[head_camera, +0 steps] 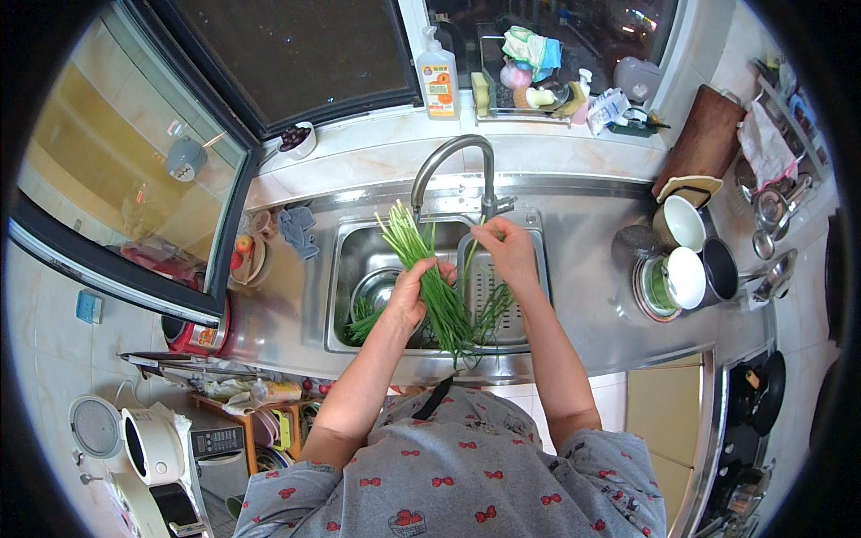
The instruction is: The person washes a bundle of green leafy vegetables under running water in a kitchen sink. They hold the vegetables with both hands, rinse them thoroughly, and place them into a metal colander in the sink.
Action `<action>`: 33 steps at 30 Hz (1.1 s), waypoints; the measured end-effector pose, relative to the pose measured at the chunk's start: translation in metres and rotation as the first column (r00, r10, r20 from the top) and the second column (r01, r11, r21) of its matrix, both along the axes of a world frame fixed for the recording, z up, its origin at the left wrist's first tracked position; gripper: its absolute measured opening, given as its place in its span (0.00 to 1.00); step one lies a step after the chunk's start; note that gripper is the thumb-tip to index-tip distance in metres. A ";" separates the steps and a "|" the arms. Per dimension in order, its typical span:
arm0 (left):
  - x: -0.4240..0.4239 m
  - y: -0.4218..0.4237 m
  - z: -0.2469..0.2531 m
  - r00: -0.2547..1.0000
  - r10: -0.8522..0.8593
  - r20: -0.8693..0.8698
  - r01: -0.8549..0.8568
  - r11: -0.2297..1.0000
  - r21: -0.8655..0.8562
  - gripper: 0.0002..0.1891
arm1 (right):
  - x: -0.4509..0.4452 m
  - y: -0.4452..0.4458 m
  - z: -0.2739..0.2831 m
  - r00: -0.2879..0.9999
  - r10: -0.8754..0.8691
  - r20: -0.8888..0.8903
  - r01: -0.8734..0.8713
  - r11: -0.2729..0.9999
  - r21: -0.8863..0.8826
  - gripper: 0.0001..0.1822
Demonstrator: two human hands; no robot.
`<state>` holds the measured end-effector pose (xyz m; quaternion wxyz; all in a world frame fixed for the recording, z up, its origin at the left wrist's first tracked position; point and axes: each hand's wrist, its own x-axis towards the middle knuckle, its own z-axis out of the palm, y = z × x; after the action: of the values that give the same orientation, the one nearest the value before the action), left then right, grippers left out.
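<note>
A thick bunch of long green chives (437, 296) is gripped in my left hand (409, 292) over the stainless steel sink (336, 269). Its pale stem ends point up towards the faucet (461, 142), and the leaves hang down across the sink's front rim. My right hand (506, 247) pinches a thin green strand (471, 259) above the drain basket (514, 323). Loose greens (494, 309) lie on that perforated basket. In the sink's left part, more greens (366, 316) rest in a metal bowl (378, 286), partly behind my left forearm.
Stacked bowls (686, 276) and a dark pot (720, 269) stand on the right counter. A grey cloth (297, 231) lies left of the sink. On the sill are a soap pump bottle (438, 81) and a sponge rack (521, 107). An open window sash (222, 269) juts over the left counter.
</note>
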<state>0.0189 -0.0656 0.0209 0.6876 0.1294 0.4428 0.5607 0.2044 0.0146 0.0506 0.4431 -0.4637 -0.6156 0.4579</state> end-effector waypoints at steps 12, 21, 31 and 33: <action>0.024 0.007 0.021 0.973 -0.146 -0.179 0.156 0.987 0.042 0.12 | -0.008 -0.006 0.016 0.973 -0.095 0.209 0.091 0.995 0.029 0.17; 0.020 0.017 0.012 0.954 -0.030 -0.297 0.067 0.991 0.116 0.11 | 0.000 -0.004 -0.006 0.945 0.169 0.281 -0.177 0.984 0.004 0.16; 0.012 0.021 -0.003 0.906 0.009 -0.423 0.043 0.993 0.113 0.10 | 0.008 0.017 -0.007 0.974 0.186 -0.132 -0.207 0.963 -0.172 0.12; 0.011 0.021 -0.004 0.914 -0.008 -0.406 0.047 0.995 0.087 0.10 | 0.012 0.022 0.001 0.972 0.147 -0.185 -0.179 0.970 -0.166 0.12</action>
<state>0.0294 -0.0450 0.0170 0.5818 0.2815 0.5464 0.5326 0.2168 0.0368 0.0512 0.4112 -0.4086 -0.5671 0.5851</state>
